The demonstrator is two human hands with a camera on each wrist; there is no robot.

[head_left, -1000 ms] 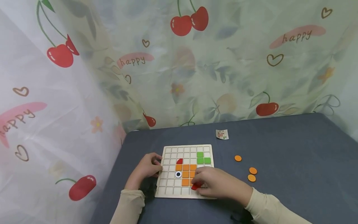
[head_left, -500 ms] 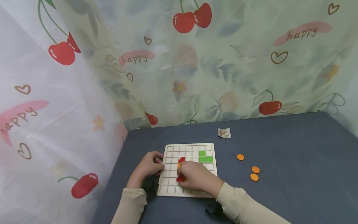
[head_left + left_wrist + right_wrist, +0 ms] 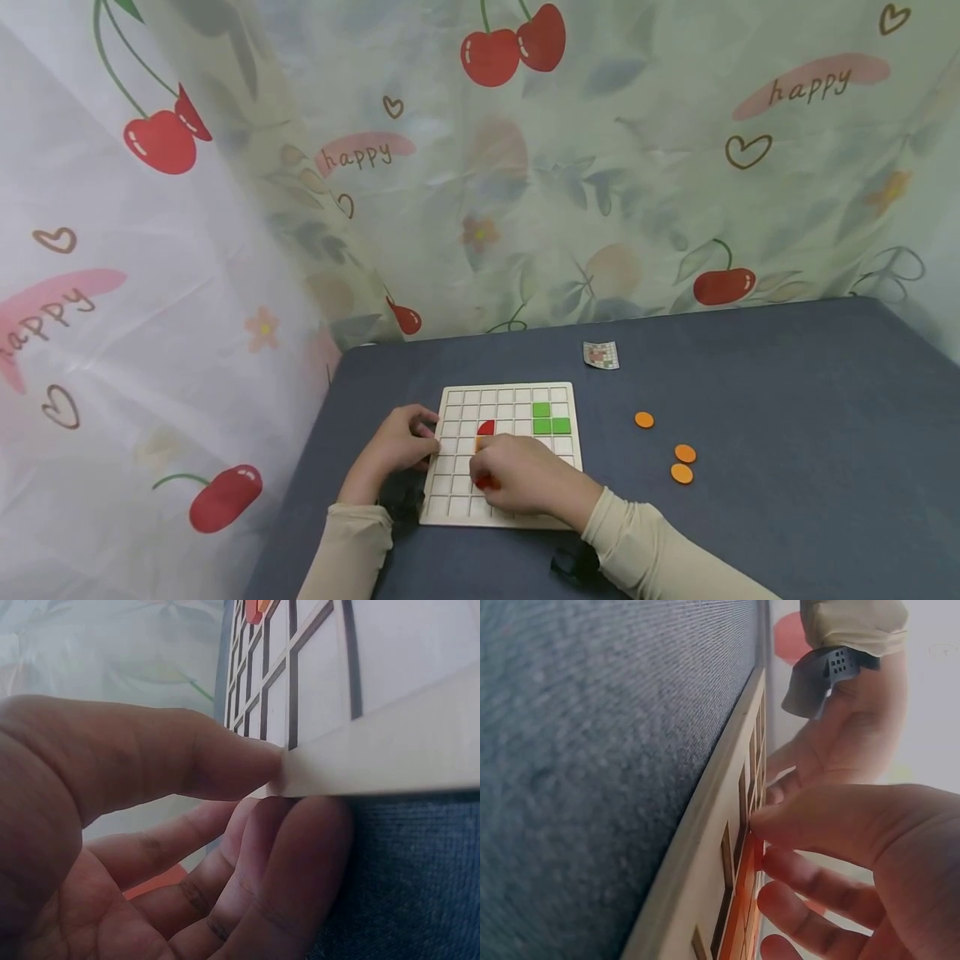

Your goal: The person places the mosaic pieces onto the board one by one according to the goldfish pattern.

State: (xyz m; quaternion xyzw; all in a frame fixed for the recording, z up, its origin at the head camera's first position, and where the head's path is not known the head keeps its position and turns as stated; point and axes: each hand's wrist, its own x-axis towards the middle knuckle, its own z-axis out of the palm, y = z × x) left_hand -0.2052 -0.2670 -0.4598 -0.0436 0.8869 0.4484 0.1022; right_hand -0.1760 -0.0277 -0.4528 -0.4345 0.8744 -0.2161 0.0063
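A pale wooden grid board (image 3: 459, 392) lies on the dark cloth. At its left edge my left hand (image 3: 392, 446) grips the board, thumb (image 3: 240, 765) on the rim and fingers bunched against the side. My right hand (image 3: 528, 475) is over the lower middle of the board, pinching a small red piece (image 3: 487, 482) between thumb and finger, fingertips right at the grid. Orange tiles (image 3: 739, 915) lie in the cells beneath it, mostly hidden by that hand in the head view. Above them sits a red quarter-round tile (image 3: 487, 427). Several green tiles (image 3: 542, 410) occupy the upper right cells.
Loose orange discs (image 3: 682, 473) lie on the cloth right of the board. A small printed card (image 3: 601, 356) is behind it. Black wrist devices (image 3: 576, 565) sit below the forearms. A patterned curtain (image 3: 570, 208) stands along the table's back edge.
My right hand has carried the red piece left across the board, now covering most orange tiles and the black-and-white eye disc. It has barely moved in the last half second; the left hand stays put.
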